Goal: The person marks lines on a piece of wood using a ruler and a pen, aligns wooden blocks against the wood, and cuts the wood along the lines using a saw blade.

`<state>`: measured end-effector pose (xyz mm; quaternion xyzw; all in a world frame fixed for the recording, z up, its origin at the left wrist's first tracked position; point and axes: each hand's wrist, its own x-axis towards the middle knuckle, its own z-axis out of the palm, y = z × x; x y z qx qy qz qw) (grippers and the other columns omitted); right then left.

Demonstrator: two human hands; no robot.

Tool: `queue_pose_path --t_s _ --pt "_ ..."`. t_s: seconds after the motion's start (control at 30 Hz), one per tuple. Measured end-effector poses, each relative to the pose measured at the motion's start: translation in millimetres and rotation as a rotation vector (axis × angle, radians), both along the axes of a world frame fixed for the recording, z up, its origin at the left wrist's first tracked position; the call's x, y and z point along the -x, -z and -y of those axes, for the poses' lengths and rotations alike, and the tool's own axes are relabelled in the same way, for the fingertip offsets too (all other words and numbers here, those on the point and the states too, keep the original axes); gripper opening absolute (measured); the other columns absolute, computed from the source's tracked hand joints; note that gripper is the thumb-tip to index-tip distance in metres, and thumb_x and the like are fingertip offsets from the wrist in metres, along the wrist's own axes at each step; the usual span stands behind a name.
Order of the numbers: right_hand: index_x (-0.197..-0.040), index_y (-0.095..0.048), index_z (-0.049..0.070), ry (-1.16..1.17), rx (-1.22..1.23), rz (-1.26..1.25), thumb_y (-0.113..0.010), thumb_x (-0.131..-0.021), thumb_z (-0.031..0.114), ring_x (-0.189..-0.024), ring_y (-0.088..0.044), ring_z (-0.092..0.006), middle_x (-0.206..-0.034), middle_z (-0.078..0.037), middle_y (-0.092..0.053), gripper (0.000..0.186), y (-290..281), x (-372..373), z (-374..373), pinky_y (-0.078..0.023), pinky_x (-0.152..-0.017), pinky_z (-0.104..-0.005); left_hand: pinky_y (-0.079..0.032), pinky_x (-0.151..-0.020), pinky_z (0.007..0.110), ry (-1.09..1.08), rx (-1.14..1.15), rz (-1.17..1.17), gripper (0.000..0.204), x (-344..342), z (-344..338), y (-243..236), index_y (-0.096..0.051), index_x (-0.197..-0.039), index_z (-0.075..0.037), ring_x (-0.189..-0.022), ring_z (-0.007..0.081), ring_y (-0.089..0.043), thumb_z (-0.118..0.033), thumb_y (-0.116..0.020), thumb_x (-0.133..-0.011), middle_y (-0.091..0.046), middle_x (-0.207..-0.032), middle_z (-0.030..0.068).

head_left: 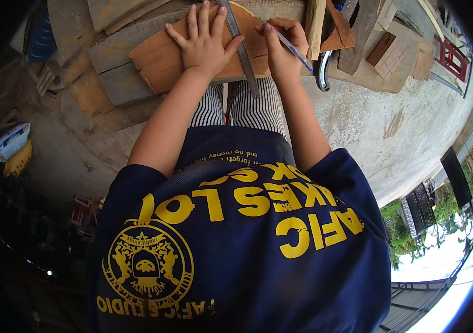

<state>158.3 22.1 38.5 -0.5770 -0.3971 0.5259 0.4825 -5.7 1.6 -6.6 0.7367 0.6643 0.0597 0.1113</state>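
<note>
1. Where the two hands face each other across a brown board (pixel 159 62), a metal ruler (pixel 246 61) lies between them, and its right edge beside the pen seems to be the relation that counts.
2. From the right fingers, the ruler is just to the left, near but apart; its long axis runs lengthwise away from the body, with the far end tipped leftward and the near end jutting past the board's edge over the lap.
3. The left hand (pixel 203 47) is the nearer one: its thumb tip rests on the ruler, and its index fingertip sits right by the ruler's left side.
4. Those left fingers are spread flat, pressing on the board and clasping nothing; the forearm slants up and rightward to them.
5. The right hand (pixel 285 50) has its fingers curled around a blue pen (pixel 293 49), whose butt slopes back toward the body and rightward; I cannot make out the writing tip.
6. Right of these fingers, well clear of the ruler, lies a saw handle (pixel 323 73).
</note>
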Motion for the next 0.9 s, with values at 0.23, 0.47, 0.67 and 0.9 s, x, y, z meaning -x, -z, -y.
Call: queue_pose_path --t_s 0.23,0.47,0.67,0.9 --pt "-0.090 -0.060 -0.001 -0.034 -0.030 0.054 -0.066 -0.084 0.006 -0.075 -0.063 -0.0132 -0.082 -0.010 -0.067 0.011 8.0 30.1 -26.6 -0.050 -0.068 -0.0247 0.007 -0.099 0.074 -0.034 0.091 -0.013 0.075 -8.3 -4.9 -19.6 -0.032 -0.143 -0.012 -0.142 0.0364 -0.009 -0.056 -0.048 -0.084 -0.017 -0.153 0.0164" --pt "-0.087 -0.060 -0.001 -0.010 0.039 0.129 -0.065 -0.084 0.005 -0.072 -0.058 -0.0094 -0.080 -0.007 -0.065 0.009 2.9 36.7 -28.6 -0.049 -0.062 -0.0249 0.008 -0.098 0.075 -0.040 0.109 -0.017 0.067 -9.5 -4.6 -20.2 -0.036 -0.141 -0.011 -0.143 0.0360 -0.007 -0.046 -0.048 -0.084 -0.016 -0.153 0.0175" --pt "-0.088 -0.062 -0.001 -0.074 -0.140 0.374 -0.067 -0.081 0.004 -0.070 -0.062 -0.0148 -0.080 -0.011 -0.065 0.010 7.2 37.5 -29.2 -0.050 -0.063 -0.0273 0.008 -0.097 0.076 -0.019 0.080 -0.064 0.074 -7.9 -5.0 -19.0 -0.036 -0.141 -0.010 -0.142 0.0362 -0.007 -0.050 -0.051 -0.080 -0.017 -0.153 0.0174" --pt "-0.087 -0.062 0.000 -0.074 -0.209 0.387 -0.067 -0.080 0.002 -0.070 -0.062 -0.0164 -0.080 -0.011 -0.065 0.009 5.4 40.4 -33.3 -0.049 -0.063 -0.0277 0.010 -0.096 0.077 -0.015 0.221 0.010 0.094 -7.8 -11.4 -36.8 -0.026 -0.145 -0.010 -0.142 0.0371 -0.001 -0.062 -0.055 -0.073 -0.009 -0.154 0.0181"
